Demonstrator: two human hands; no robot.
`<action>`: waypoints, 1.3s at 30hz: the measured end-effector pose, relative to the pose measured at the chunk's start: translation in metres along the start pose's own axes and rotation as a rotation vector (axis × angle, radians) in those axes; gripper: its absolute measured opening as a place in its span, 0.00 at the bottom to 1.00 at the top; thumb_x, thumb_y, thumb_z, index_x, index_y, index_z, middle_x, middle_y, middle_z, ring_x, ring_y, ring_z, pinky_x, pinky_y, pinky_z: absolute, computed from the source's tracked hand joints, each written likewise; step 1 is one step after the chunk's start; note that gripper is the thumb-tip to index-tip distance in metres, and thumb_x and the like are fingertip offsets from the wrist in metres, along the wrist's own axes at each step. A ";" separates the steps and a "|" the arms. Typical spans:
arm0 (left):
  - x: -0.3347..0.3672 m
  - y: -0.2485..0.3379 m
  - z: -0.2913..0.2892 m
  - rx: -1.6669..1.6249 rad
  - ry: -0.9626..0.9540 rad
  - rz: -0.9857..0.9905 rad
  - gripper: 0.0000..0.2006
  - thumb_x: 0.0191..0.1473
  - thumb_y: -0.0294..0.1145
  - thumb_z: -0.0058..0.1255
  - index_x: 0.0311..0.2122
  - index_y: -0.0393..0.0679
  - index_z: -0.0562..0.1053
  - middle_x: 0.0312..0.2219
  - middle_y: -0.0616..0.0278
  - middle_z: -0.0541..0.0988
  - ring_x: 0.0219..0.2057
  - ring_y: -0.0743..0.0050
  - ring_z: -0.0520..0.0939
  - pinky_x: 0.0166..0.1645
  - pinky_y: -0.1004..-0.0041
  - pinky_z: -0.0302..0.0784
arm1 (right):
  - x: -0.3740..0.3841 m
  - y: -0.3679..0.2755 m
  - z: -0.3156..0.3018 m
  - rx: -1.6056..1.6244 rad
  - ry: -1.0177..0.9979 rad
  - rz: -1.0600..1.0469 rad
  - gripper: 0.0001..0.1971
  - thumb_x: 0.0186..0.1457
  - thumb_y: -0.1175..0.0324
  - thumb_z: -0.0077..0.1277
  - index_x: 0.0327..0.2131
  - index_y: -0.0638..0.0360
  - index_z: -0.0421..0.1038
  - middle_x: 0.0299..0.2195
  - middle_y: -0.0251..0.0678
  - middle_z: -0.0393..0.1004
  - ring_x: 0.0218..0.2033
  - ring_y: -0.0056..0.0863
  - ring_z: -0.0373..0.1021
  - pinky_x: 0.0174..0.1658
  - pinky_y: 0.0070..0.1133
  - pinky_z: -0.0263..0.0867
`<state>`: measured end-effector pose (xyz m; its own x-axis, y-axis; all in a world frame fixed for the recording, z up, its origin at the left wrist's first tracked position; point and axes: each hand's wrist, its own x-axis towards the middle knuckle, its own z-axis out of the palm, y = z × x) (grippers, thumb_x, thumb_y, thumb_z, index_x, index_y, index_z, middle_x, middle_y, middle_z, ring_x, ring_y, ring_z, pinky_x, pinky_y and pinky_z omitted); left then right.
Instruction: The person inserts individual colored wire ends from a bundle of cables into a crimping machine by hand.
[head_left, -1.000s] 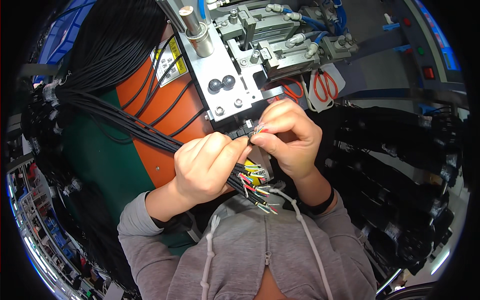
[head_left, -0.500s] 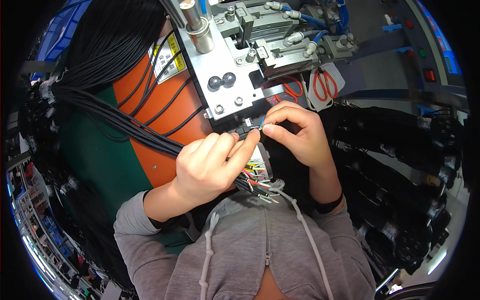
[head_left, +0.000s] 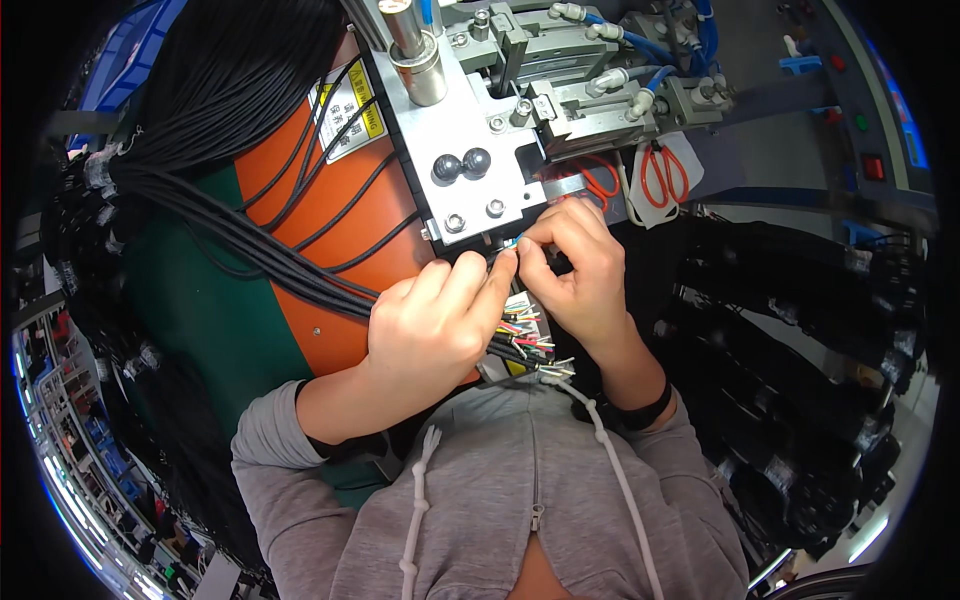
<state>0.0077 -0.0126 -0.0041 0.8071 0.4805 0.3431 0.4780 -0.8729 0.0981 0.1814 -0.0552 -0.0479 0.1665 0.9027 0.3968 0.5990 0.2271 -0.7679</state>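
Head view: left hand closed around a bundle of black cables that runs in from the upper left over an orange and green mat; the bundle's stripped ends, with coloured inner wires, fan out below the fingers. Thumb and forefinger pinch 1 thin wire up toward the underside of the grey metal press block. Right hand just beside, fingertips pinched shut against the left fingertips on the same wire, directly under the block's lower edge. Whether the wire tip sits inside the machine cannot be told. Orange-handled scissors lie to the right, well apart from both hands. More black cable bundles hang at right.
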 end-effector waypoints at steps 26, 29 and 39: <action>0.004 -0.013 -0.012 -0.219 0.102 0.007 0.11 0.44 0.28 0.58 0.36 0.40 0.78 0.27 0.64 0.74 0.22 0.77 0.76 0.23 0.76 0.70 | 0.001 0.003 -0.015 0.500 -0.129 -0.202 0.09 0.41 0.79 0.62 0.30 0.62 0.75 0.31 0.37 0.78 0.31 0.29 0.74 0.36 0.23 0.68; 0.009 -0.009 -0.016 -0.393 0.440 0.155 0.16 0.40 0.20 0.59 0.40 0.34 0.77 0.25 0.60 0.75 0.20 0.70 0.77 0.21 0.75 0.70 | 0.001 -0.006 -0.020 0.554 -0.042 -0.176 0.10 0.42 0.78 0.64 0.30 0.63 0.75 0.30 0.39 0.76 0.32 0.29 0.73 0.36 0.24 0.67; 0.005 -0.013 -0.005 -0.341 0.362 0.032 0.09 0.43 0.26 0.61 0.32 0.36 0.77 0.20 0.65 0.72 0.18 0.76 0.75 0.19 0.76 0.66 | 0.003 -0.031 0.002 0.538 0.260 -0.029 0.09 0.41 0.79 0.64 0.29 0.63 0.75 0.28 0.37 0.77 0.31 0.27 0.74 0.35 0.20 0.68</action>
<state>0.0038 0.0005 0.0010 0.6183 0.4454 0.6475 0.2656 -0.8938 0.3613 0.1615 -0.0587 -0.0241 0.3827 0.7900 0.4790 0.1361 0.4647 -0.8750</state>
